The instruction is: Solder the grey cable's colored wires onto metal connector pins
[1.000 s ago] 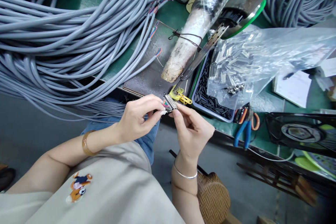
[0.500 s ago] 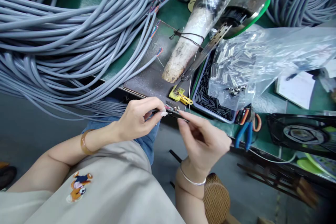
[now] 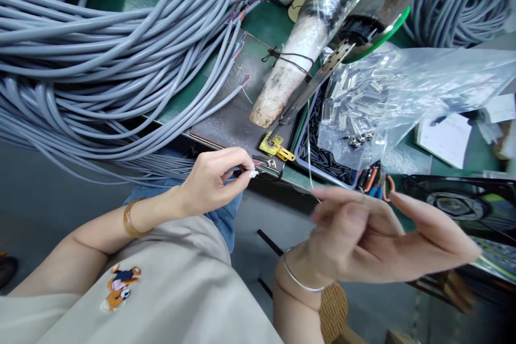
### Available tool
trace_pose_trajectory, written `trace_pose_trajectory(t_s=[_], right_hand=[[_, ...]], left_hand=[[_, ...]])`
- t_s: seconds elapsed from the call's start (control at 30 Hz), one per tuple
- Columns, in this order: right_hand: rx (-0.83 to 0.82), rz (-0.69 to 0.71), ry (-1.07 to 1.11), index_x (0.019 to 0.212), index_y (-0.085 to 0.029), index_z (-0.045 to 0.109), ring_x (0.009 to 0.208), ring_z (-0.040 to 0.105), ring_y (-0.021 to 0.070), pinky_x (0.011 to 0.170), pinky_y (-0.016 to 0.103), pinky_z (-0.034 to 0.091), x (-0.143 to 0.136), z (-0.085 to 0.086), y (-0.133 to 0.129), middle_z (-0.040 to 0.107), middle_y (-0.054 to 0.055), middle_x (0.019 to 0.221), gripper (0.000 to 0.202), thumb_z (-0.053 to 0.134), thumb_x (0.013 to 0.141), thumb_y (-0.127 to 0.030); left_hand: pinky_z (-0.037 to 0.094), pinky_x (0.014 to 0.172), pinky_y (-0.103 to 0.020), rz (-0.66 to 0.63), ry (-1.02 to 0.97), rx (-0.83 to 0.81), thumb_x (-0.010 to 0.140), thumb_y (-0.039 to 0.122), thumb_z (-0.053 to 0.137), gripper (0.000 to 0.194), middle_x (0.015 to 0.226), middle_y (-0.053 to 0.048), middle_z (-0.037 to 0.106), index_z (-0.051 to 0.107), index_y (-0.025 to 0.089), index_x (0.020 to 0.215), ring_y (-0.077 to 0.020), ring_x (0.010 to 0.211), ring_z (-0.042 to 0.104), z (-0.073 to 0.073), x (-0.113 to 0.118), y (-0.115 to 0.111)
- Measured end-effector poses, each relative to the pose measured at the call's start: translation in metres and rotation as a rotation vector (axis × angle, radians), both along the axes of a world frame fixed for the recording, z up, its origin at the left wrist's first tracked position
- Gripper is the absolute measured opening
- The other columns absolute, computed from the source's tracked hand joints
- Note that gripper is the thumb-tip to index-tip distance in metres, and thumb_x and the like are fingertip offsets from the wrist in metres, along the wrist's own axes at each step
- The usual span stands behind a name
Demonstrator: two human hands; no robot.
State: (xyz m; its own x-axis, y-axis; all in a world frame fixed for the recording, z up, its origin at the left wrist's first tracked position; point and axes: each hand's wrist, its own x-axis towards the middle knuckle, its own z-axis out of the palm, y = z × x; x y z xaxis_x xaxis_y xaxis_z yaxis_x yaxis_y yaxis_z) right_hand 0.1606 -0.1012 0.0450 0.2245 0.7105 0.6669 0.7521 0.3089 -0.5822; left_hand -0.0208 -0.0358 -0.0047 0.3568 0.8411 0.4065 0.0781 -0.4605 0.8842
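Observation:
My left hand [image 3: 220,180] is closed in a pinch at the table's front edge. Red and dark wires and a small metal connector [image 3: 271,163] stick out past its fingertips, with a thin black lead [image 3: 278,174] curving below them. A small white bit shows at the fingertips. Slightly blurred, my right hand [image 3: 363,236] is raised to the right, its thumb and fingers pinched by a thin whitish wire [image 3: 309,156] that runs up over the blue-rimmed bin. Between the hands and the bin lies a yellow clip-like piece [image 3: 284,151], under the tip of a slim metal rod with a perforated sleeve [image 3: 322,78].
Grey cables [image 3: 121,54] with stripped ends cover the left side. A bin of small black tubes [image 3: 318,145] carries a clear bag of metal parts [image 3: 358,86]. A plastic-wrapped white tube [image 3: 290,64] slants above. Orange-and-blue pliers [image 3: 377,183] and a black fan [image 3: 447,204] are at right.
My right hand has left the connector, moved right and now pinches the whitish wire, which has shifted right over the bin. My left hand stays nearly in place.

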Motion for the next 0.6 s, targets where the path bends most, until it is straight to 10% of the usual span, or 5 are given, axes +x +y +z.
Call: trace_pose_trajectory(t_s=[0.2,0.4,0.6], right_hand=[[-0.115,0.151,-0.476,0.105,-0.024,0.069,0.087,0.08,0.0172,0.077,0.026,0.064,-0.002,0.003,0.012,0.082,0.002,0.104,0.025,0.075,0.087,-0.007],[-0.082,0.218,-0.405,0.093,-0.023,0.064,0.083,0.078,0.0132,0.078,0.022,0.062,-0.003,-0.023,0.028,0.081,0.003,0.096,0.021,0.073,0.087,-0.004],[0.029,0.115,-0.337,0.089,-0.022,0.059,0.08,0.078,0.013,0.073,0.021,0.061,-0.008,-0.046,0.031,0.081,0.004,0.095,0.023,0.074,0.086,-0.004]], left_hand=[[0.043,0.055,-0.022,-0.043,-0.003,0.01,0.094,0.015,0.059,0.01,0.083,-0.005,0.074,0.065,0.017,0.086,-0.0097,0.061,0.057,0.002,-0.001,0.001],[0.049,0.049,-0.018,-0.046,-0.302,-0.585,0.086,0.026,0.073,0.017,0.08,-0.004,0.072,0.061,0.015,0.08,-0.0064,0.053,0.057,-0.001,0.004,0.008],[0.056,0.062,-0.018,0.09,-0.332,-0.503,0.075,0.016,0.075,0.011,0.079,-0.004,0.074,0.064,0.014,0.072,-0.0105,0.07,0.068,-0.007,0.015,0.014]])
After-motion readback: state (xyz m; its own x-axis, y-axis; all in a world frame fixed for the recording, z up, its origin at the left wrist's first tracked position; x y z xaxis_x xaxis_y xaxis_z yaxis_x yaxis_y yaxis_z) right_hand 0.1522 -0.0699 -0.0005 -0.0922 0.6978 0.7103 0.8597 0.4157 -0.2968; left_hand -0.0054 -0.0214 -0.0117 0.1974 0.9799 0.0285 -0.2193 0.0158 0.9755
